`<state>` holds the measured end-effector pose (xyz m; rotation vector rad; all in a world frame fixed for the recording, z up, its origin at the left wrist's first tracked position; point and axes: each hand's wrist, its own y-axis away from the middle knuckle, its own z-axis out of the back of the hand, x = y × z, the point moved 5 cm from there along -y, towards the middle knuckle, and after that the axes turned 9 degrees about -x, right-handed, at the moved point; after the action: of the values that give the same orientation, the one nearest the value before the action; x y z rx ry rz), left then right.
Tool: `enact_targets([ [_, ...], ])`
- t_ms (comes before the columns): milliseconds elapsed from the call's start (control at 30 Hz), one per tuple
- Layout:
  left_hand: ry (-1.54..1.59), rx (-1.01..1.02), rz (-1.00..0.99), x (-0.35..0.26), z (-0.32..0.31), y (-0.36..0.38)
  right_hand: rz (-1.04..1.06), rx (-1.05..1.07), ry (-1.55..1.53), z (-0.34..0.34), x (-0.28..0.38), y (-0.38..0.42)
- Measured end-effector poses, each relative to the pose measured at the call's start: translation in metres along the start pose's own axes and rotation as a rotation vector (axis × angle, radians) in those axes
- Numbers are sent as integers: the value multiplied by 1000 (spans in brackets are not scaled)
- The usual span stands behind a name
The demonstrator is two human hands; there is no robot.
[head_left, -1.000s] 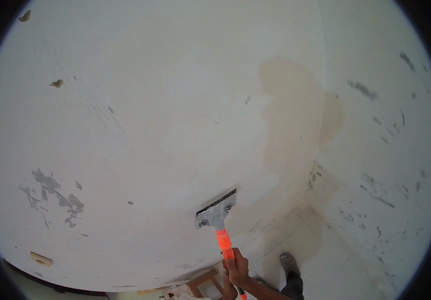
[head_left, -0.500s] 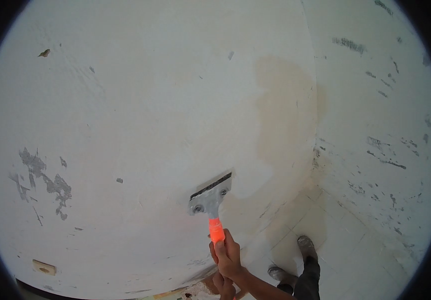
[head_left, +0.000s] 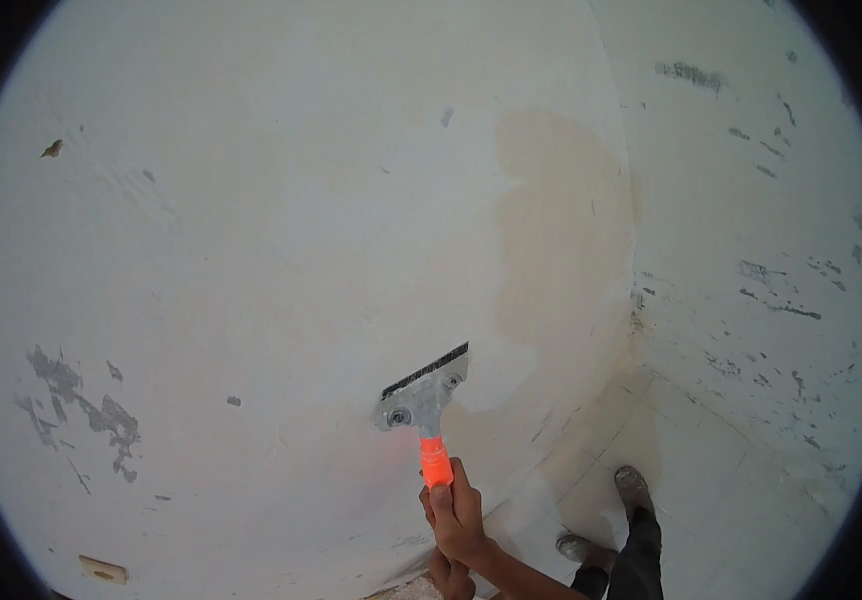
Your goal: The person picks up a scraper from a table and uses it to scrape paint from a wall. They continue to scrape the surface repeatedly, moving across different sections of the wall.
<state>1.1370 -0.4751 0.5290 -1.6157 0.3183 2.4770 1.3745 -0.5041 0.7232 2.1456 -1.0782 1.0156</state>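
Observation:
A wide-bladed scraper with a grey metal head and a dark blade edge is tilted against the pale wall. Its orange handle points down toward me. My right hand is wrapped round the handle just below the orange part that shows, thumb along the top. Lower down, my left hand is closed around the handle's lower end, partly cut off by the bottom edge of the view. Beige, damp-looking patches mark the wall to the right of the blade.
Grey scuffed spots and a wall socket are at the left. A second wall meets this one at a corner on the right. Below are the tiled floor and my two shoes.
The view has shifted slightly, with the left wall marks now lower and farther left. Against the wall, the scraper has moved a little to the right. Both hands keep their grip.

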Motion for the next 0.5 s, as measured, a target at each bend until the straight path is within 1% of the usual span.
enact_targets([
  [67, -29, 23, -6, -21, 2, -1, -43, 9, -27, -1, 0, 4],
  [133, -54, 23, -3, -45, 8, 14, -54, 10, -23, -2, -2, 11],
  [267, -87, -66, -105, -79, 0, 14, -29, 21, -39, -11, 0, 17],
  [400, -130, -141, -204, -89, 3, 13, -18, 5, -58, -12, 15, 6],
  [500, -166, -103, -212, -77, 15, 14, -8, -4, -73, -14, 12, 9],
])
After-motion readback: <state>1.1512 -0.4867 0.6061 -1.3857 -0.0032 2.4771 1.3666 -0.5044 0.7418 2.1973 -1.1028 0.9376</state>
